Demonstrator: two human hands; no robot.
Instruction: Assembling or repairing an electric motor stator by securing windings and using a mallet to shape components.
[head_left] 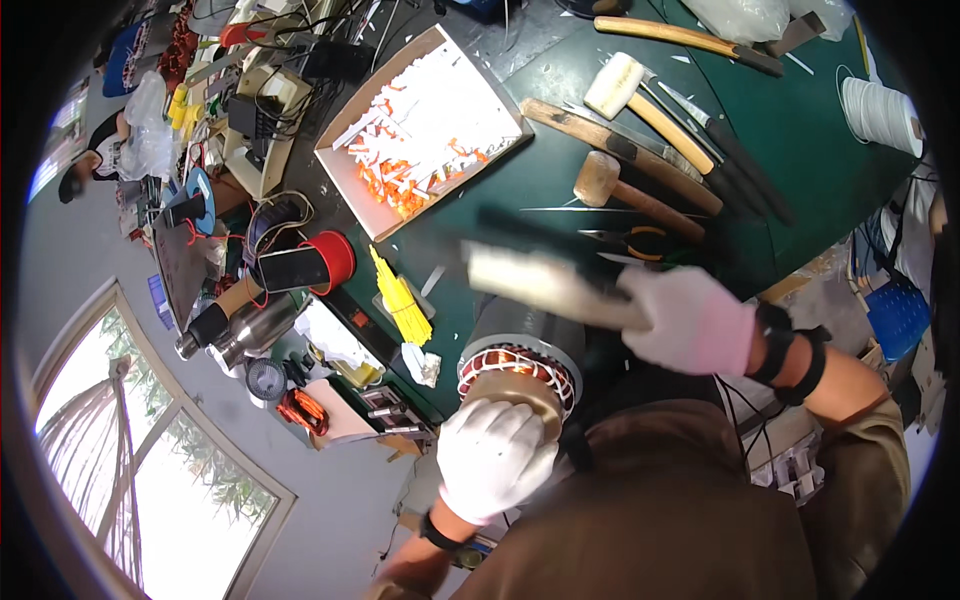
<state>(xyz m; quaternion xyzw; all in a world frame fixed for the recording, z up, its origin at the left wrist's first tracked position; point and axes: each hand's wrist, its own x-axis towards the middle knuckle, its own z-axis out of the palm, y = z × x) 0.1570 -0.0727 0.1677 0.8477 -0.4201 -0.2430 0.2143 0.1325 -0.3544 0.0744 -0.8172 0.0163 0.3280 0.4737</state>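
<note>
the right grip (690, 322) clenches a blurred, pale, elongated tool (535, 284). the left grip (497, 455) clasps a bronze-toned cylinder (522, 392) beside white-laced copper windings (512, 362).

The winding (512, 358) looks like glossy copper, its housing (522, 322) matt metal, the gloves (495, 455) cloth, the box (345, 190) cardboard.

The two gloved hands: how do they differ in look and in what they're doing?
The left hand lies curled against a brass-coloured cylinder, while the right hand grips a pale, blurred tool. The left wrist shows one dark band; the right wrist shows two dark bands. The left hand's glove looks mostly white; the right hand's turns clearly pink toward the wrist. Both hands wear pale gloves.
</note>
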